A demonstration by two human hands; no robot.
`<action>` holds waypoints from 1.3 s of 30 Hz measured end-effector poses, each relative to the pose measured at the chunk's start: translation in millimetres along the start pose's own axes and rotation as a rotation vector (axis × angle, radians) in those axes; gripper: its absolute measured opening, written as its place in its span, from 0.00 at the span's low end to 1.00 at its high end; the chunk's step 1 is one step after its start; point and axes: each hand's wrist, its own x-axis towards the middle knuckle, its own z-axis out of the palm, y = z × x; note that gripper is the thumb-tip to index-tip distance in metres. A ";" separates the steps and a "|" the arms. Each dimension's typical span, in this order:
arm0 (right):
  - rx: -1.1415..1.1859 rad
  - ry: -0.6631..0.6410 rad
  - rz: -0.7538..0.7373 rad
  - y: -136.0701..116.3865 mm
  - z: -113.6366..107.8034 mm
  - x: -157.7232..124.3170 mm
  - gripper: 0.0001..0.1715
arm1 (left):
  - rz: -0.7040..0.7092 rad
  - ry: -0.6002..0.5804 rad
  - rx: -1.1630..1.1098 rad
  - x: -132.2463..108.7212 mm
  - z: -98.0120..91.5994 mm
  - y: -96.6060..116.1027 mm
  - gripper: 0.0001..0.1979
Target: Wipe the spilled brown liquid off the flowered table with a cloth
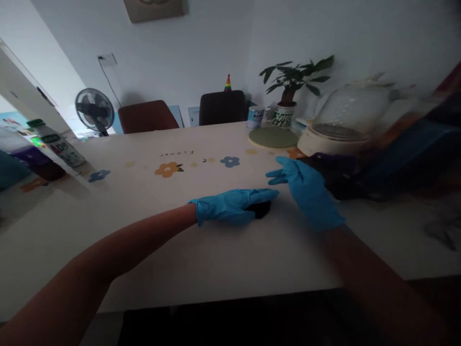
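My left hand (226, 205), in a blue glove, lies low over the table with its fingers reaching to the right. A small black object (262, 209) shows between its thumb and fingers, against the tabletop; most of it is hidden, so its kind is unclear. To the right, my right hand (306, 190), also in a blue glove, is raised a little above the table, fingers apart and nothing in them. Under both hands runs the white table (151, 259), printed with orange and blue flowers.
At the right stand a glass pot on a white base (334, 139) and a blurred dark blue item (414, 144). Behind are a green round mat (272, 137), a potted plant (284, 115) and a can (255, 117). A bottle (61, 146) stands at the left.
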 end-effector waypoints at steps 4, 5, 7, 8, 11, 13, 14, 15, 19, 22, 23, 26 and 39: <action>0.037 0.037 -0.029 5.7 2.8 4.7 0.21 | -0.116 0.027 0.072 -1.0 2.6 21.4 0.41; 0.028 0.045 -0.043 8.2 3.2 6.0 0.22 | -0.142 0.046 0.095 1.5 4.7 26.6 0.40; 0.011 0.051 -0.053 12.9 3.8 8.1 0.25 | -0.153 0.095 0.133 7.2 10.4 36.7 0.34; 0.006 0.048 -0.052 14.7 3.8 8.8 0.26 | -0.138 0.110 0.144 9.4 13.3 41.5 0.30; -0.012 0.037 -0.057 16.9 3.8 8.9 0.27 | -0.043 0.093 0.128 8.6 19.4 52.5 0.27; -0.018 0.036 -0.064 16.5 3.6 8.0 0.28 | 0.006 0.039 0.084 1.3 21.0 55.4 0.30; -0.016 0.038 -0.066 15.9 3.6 7.5 0.28 | 0.022 0.019 0.062 -3.8 21.3 55.3 0.32; -0.010 0.040 -0.067 15.3 3.5 7.0 0.28 | 0.041 0.000 0.042 -9.3 21.5 54.1 0.33; 0.018 0.029 -0.051 10.8 3.1 4.3 0.24 | 0.127 -0.075 -0.043 -34.2 21.0 43.3 0.31; 0.042 0.003 -0.030 6.6 3.1 1.4 0.22 | 0.171 -0.132 -0.126 -59.1 20.6 33.3 0.24; 0.053 -0.004 -0.027 5.4 3.3 0.5 0.21 | 0.194 -0.142 -0.148 -69.9 21.1 30.0 0.22; 0.076 -0.009 -0.027 4.1 4.0 -0.9 0.19 | 0.229 -0.110 -0.181 -112.5 23.9 17.8 0.18; -0.005 -0.033 0.040 0.0 7.1 -3.9 0.19 | -0.307 0.449 -0.037 -258.2 -10.8 -44.9 0.19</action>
